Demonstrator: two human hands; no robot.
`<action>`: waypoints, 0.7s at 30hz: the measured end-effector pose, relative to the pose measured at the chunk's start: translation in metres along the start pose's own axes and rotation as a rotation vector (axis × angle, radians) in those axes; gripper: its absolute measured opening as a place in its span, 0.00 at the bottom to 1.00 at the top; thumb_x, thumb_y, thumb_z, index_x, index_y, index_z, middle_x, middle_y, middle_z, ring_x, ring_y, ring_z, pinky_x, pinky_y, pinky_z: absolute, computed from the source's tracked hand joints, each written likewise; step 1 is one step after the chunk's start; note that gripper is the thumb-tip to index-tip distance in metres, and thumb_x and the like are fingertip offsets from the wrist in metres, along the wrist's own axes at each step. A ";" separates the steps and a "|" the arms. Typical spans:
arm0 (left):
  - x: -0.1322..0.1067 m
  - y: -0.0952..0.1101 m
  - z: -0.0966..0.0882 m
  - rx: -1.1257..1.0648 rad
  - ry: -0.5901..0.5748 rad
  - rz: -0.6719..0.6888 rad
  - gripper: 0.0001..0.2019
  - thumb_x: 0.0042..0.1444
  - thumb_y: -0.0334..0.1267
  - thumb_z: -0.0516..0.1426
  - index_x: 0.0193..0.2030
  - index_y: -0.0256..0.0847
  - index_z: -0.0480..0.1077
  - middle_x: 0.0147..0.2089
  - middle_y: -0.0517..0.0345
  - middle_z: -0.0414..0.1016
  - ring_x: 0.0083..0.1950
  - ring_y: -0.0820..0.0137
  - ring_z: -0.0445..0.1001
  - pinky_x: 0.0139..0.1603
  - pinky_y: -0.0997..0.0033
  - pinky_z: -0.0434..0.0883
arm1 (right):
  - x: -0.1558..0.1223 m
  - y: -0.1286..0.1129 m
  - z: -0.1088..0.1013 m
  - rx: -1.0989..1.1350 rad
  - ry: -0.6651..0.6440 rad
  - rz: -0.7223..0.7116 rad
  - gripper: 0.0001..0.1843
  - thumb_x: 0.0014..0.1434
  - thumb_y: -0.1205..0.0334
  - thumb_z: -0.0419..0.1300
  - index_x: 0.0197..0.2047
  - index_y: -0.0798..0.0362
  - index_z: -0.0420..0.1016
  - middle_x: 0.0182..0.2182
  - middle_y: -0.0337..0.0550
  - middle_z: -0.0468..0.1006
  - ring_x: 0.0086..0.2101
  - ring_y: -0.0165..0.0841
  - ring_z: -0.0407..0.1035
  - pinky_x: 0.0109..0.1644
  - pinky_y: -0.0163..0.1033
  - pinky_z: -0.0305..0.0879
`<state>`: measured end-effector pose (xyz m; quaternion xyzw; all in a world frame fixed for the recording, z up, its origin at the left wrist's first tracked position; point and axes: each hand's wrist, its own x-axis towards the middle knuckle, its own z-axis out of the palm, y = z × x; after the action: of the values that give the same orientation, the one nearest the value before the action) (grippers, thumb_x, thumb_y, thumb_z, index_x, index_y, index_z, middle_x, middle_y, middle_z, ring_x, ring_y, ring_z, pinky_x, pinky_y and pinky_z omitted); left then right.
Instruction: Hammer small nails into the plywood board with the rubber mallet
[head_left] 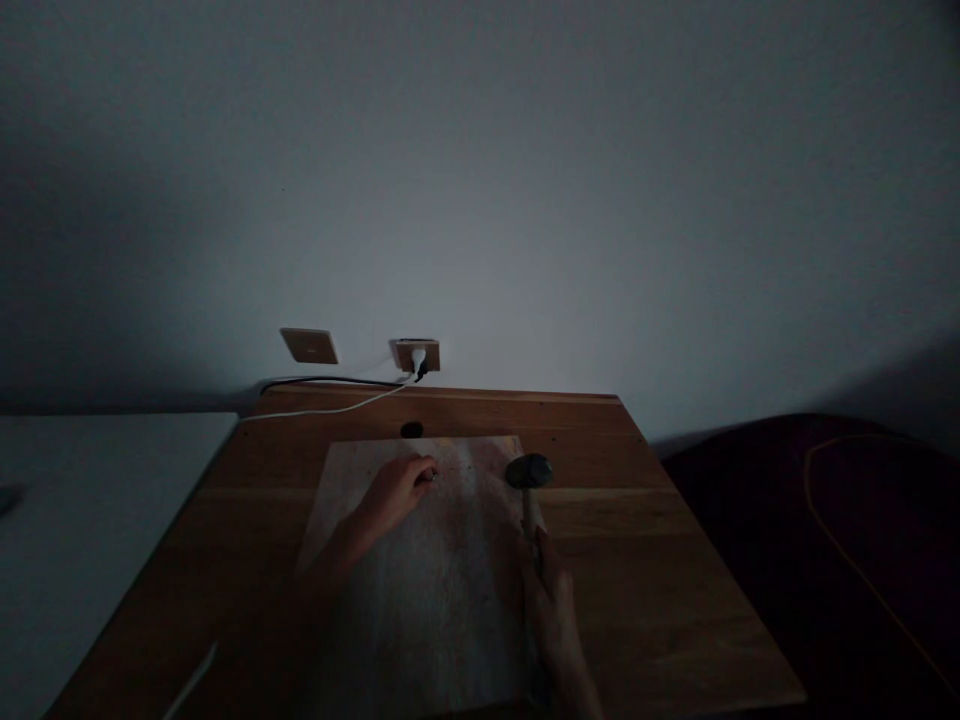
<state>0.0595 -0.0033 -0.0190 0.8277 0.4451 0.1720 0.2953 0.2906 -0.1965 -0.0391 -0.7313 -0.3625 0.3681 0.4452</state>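
A pale board (pixel 450 580) lies flat on the wooden table (pixel 645 560). My left hand (pixel 401 490) rests on the board's far part, its fingertips pinched together on a small thing, perhaps a nail, too small to make out. My right hand (pixel 551 605) is wrapped round the handle of a hammer (pixel 529 475) at the board's right edge. The hammer's dark head hovers near the board's far right corner, to the right of my left fingertips.
Two wall sockets (pixel 309 345) sit on the wall behind the table, one with a white plug (pixel 418 358) and cables trailing left. A dark hole (pixel 412 430) shows in the tabletop. A white surface (pixel 90 520) adjoins on the left. Dark furniture stands at right.
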 end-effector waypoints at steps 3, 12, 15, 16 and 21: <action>0.016 0.013 0.010 -0.030 0.013 0.019 0.09 0.61 0.27 0.64 0.46 0.44 0.80 0.43 0.56 0.85 0.46 0.63 0.83 0.50 0.67 0.74 | -0.001 -0.004 0.000 0.008 -0.010 -0.004 0.40 0.70 0.31 0.56 0.66 0.57 0.78 0.60 0.60 0.84 0.61 0.52 0.77 0.56 0.44 0.76; 0.044 0.032 0.048 -0.091 0.123 0.056 0.10 0.64 0.27 0.60 0.47 0.44 0.80 0.46 0.54 0.85 0.47 0.64 0.83 0.51 0.66 0.76 | -0.002 -0.012 0.000 -0.026 0.007 -0.044 0.37 0.69 0.31 0.55 0.57 0.56 0.81 0.53 0.59 0.87 0.52 0.51 0.82 0.50 0.42 0.76; 0.045 0.032 0.055 -0.116 0.168 0.035 0.10 0.64 0.27 0.61 0.46 0.43 0.80 0.46 0.54 0.85 0.46 0.64 0.83 0.51 0.66 0.76 | -0.003 -0.011 -0.001 -0.031 -0.014 -0.037 0.39 0.70 0.30 0.54 0.60 0.56 0.80 0.54 0.59 0.87 0.54 0.51 0.81 0.52 0.42 0.76; 0.045 0.032 0.057 -0.127 0.180 0.028 0.10 0.63 0.26 0.61 0.46 0.43 0.80 0.46 0.54 0.85 0.46 0.64 0.83 0.51 0.66 0.76 | -0.003 -0.010 -0.001 -0.028 -0.016 -0.031 0.39 0.70 0.31 0.54 0.62 0.57 0.80 0.55 0.59 0.86 0.55 0.51 0.80 0.53 0.43 0.76; 0.044 0.030 0.063 -0.183 0.228 0.012 0.08 0.64 0.27 0.61 0.45 0.43 0.80 0.44 0.55 0.85 0.45 0.65 0.84 0.51 0.66 0.77 | -0.002 -0.008 -0.002 0.008 -0.017 -0.030 0.38 0.71 0.34 0.56 0.65 0.58 0.79 0.58 0.60 0.85 0.59 0.53 0.79 0.56 0.45 0.76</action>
<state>0.1365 -0.0007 -0.0470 0.7749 0.4533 0.3068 0.3160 0.2893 -0.1964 -0.0309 -0.7209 -0.3757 0.3691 0.4504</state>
